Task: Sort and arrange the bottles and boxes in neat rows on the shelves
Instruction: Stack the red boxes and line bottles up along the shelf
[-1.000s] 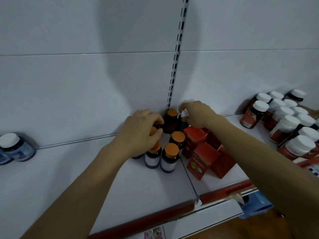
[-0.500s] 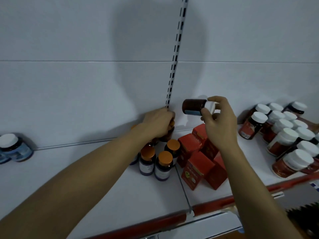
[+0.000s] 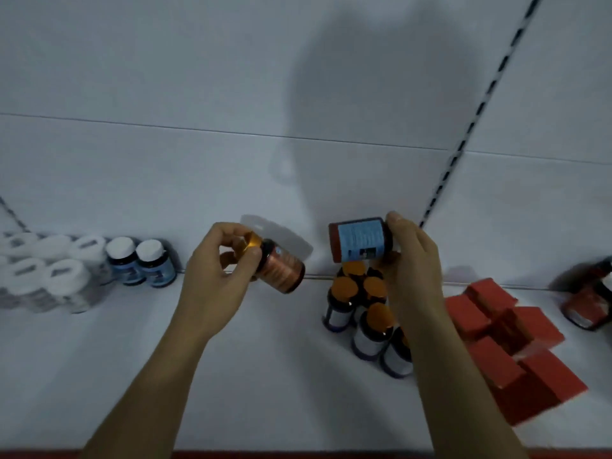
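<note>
1. The left hand (image 3: 212, 279) curls its fingers round the cap of a small amber bottle with an orange cap (image 3: 281, 270), holding it tilted above the white shelf (image 3: 265, 376).
2. The right hand (image 3: 414, 260) grips a dark brown bottle with a pale blue label (image 3: 359, 240), held sideways in the air just above a cluster of orange-capped bottles (image 3: 361, 313).
3. Red cardboard boxes (image 3: 510, 339) sit to the right, and white-capped blue bottles (image 3: 139, 263) stand at the far left.
</note>
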